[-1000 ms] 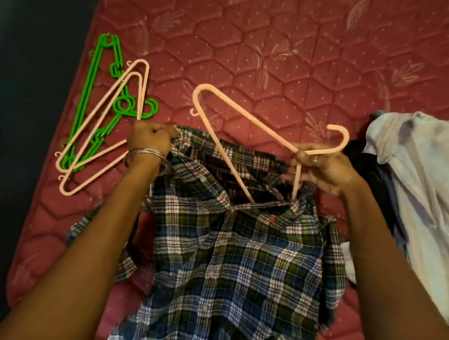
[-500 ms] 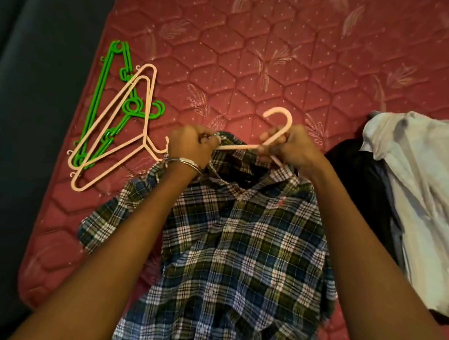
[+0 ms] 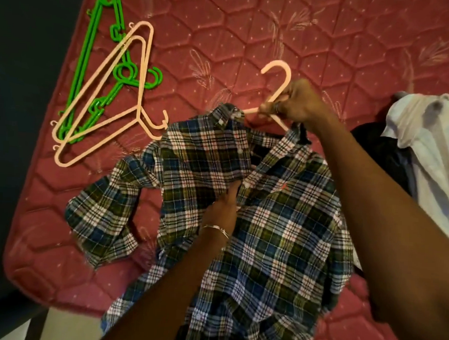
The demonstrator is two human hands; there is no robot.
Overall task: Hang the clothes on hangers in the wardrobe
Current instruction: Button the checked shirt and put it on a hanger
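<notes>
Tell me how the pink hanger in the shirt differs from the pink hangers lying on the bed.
The held hanger is inside the plaid shirt, with only its hook and neck showing; the spare pink hangers lie bare and fully visible. The right hand grips the held hanger below its hook; no hand touches the spare ones. The spare ones lie across green hangers; the held one does not. All are the same pale pink.

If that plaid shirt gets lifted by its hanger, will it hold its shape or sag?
The plaid shirt would probably sag: its sleeve already lies crumpled on the mattress. It looks light. The pink hanger in the right hand seems stiff enough.
</notes>
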